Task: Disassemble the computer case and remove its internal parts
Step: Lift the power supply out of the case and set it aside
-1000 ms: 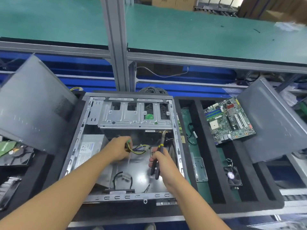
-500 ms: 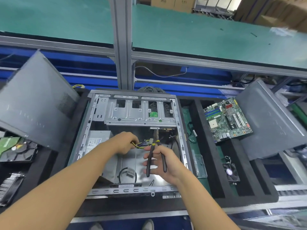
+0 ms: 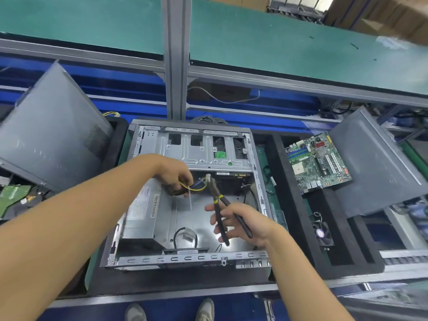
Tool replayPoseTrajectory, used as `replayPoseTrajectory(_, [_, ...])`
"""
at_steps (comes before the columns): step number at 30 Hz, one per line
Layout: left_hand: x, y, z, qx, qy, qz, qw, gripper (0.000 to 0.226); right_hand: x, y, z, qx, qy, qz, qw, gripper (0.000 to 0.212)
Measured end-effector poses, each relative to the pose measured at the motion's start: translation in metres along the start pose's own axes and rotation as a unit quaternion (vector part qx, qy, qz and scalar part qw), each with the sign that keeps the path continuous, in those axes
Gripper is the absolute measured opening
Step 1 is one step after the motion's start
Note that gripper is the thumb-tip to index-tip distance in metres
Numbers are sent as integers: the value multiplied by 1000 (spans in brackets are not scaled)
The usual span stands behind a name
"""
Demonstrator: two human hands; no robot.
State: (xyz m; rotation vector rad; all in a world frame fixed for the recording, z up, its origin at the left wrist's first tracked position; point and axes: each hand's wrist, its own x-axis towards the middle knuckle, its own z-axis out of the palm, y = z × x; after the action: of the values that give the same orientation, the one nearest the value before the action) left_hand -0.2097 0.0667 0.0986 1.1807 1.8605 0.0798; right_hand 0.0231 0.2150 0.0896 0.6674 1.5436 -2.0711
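Note:
The open computer case [image 3: 259, 181] lies flat in front of me. Its power supply [image 3: 148, 212] sits at the inner left, and a drive cage [image 3: 196, 154] spans the far end. My left hand [image 3: 176, 174] is shut on a bundle of yellow, black and blue cables [image 3: 199, 185] with a white connector. My right hand [image 3: 245, 223] grips black-handled pliers [image 3: 218, 205] with their handles spread. The jaws point up at the cables by the white connector. A loose black cable loop [image 3: 185, 235] lies on the case floor.
A removed motherboard [image 3: 317, 163] and a small fan [image 3: 322, 232] lie in the black foam tray [image 3: 289, 181] to the right. Grey side panels lean at left [image 3: 51, 144] and right [image 3: 375, 165]. A green circuit board [image 3: 14, 195] sits far left. An aluminium post [image 3: 176, 56] rises behind.
My left hand has lifted the cable bundle up and toward the drive cage. My right hand has opened the pliers' handles and brought the jaws to the cables. My head has moved closer.

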Motion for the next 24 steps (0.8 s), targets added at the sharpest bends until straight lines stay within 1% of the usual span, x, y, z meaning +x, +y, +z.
replayPoseTrajectory(3, [1,-10,5,-46,15,18,999,36,2,-10,-11,-101,35,17,994,56])
replayPoseTrajectory(5, [6,-12,11,-65,24,20,997,33,6,-18,-16,-175,54,41,982,63])
replayPoseTrajectory(6, [9,-13,14,-84,23,18,996,31,8,-23,-17,-213,59,55,974,61])
replayPoseTrajectory(9, [14,-15,17,-105,19,15,994,21,18,-38,-21,-295,62,89,949,34])
replayPoseTrajectory(10, [15,-14,17,-103,19,20,994,19,21,-43,-21,-309,58,100,944,29])
replayPoseTrajectory(11, [15,-14,17,-97,20,27,995,17,24,-47,-21,-316,51,110,941,29])
replayPoseTrajectory(14, [15,-12,17,-76,37,45,995,14,31,-54,-22,-323,36,137,936,45])
replayPoseTrajectory(16, [15,-12,20,-74,49,47,995,15,34,-55,-24,-338,33,156,928,50])
replayPoseTrajectory(19, [17,-14,22,-65,62,46,995,16,38,-55,-29,-347,20,178,920,48])
replayPoseTrajectory(22, [18,-15,25,-58,67,43,995,15,44,-55,-32,-357,9,185,916,50])
replayPoseTrajectory(24, [18,-15,26,-58,66,45,995,14,48,-56,-32,-372,4,186,909,45])
